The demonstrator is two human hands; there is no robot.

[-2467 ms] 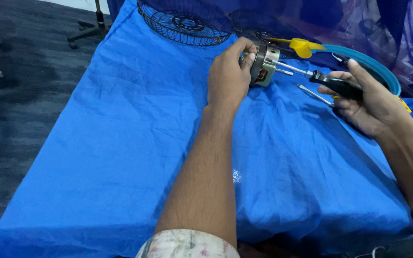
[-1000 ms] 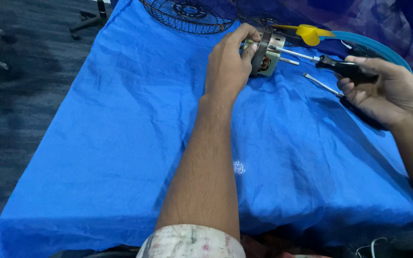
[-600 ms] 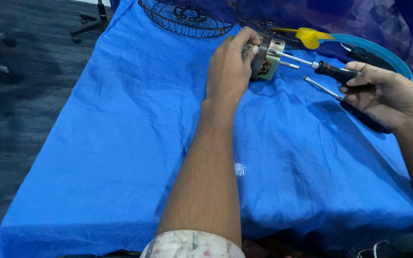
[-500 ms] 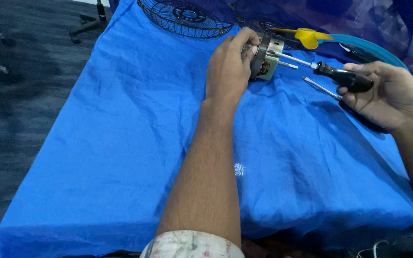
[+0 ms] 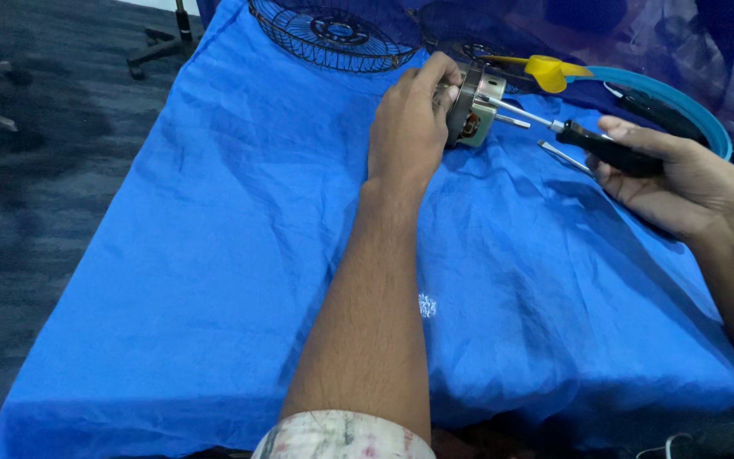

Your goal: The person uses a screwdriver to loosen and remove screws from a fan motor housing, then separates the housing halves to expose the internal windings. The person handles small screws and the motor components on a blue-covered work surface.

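Head view: motor gripped, screwdriver at it

Left hand [image 5: 407, 127] fingers curl over small fan motor [image 5: 474, 109], pinning it on blue cloth [image 5: 214, 255]. Right hand [image 5: 681, 183] fingers wrapped around black-handled screwdriver [image 5: 613, 151], shaft tip touching motor. Wire fan grille [image 5: 333, 34] behind.

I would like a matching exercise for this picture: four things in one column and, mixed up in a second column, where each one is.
Things:
1. small motor
2. screwdriver
3. wire fan guard
4. blue cloth

Places:
A. lying at the table's far end
B. in the right hand
C. spread over the table
D. gripped by the left hand

Pairs: 1-D, 2-B, 3-A, 4-C
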